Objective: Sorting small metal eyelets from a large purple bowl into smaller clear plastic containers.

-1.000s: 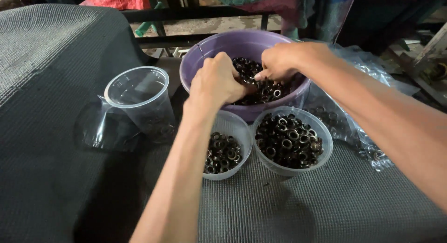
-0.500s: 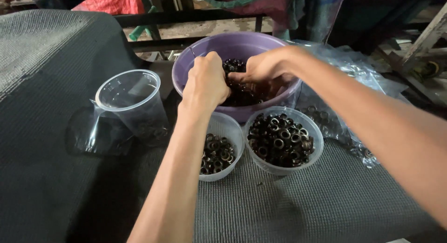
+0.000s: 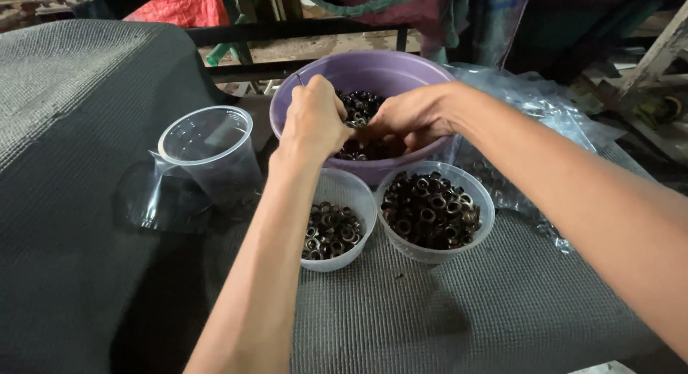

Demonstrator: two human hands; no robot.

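Observation:
A purple plastic bowl (image 3: 387, 72) holds a heap of small dark metal rings (image 3: 362, 105). My left hand (image 3: 315, 120) hovers over the bowl with its fingers pinched on a thin wire that sticks up past the knuckles. My right hand (image 3: 408, 120) reaches into the bowl from the right, fingertips down among the rings. In front of the bowl stand two clear tubs: the left tub (image 3: 352, 191) is partly filled with rings, the right tub (image 3: 479, 205) is nearly full.
An upright clear plastic cup (image 3: 208, 155) stands to the left, with a second clear cup (image 3: 147, 198) lying beside it. Crinkled clear plastic bags (image 3: 530, 102) lie right of the bowl. Grey mesh cloth (image 3: 444, 309) covers the table; a dark metal frame (image 3: 287, 34) runs behind.
Both hands have shifted slightly within the bowl, the right hand dipping lower into the rings. The view has drifted a little; the tubs and cups stay where they were.

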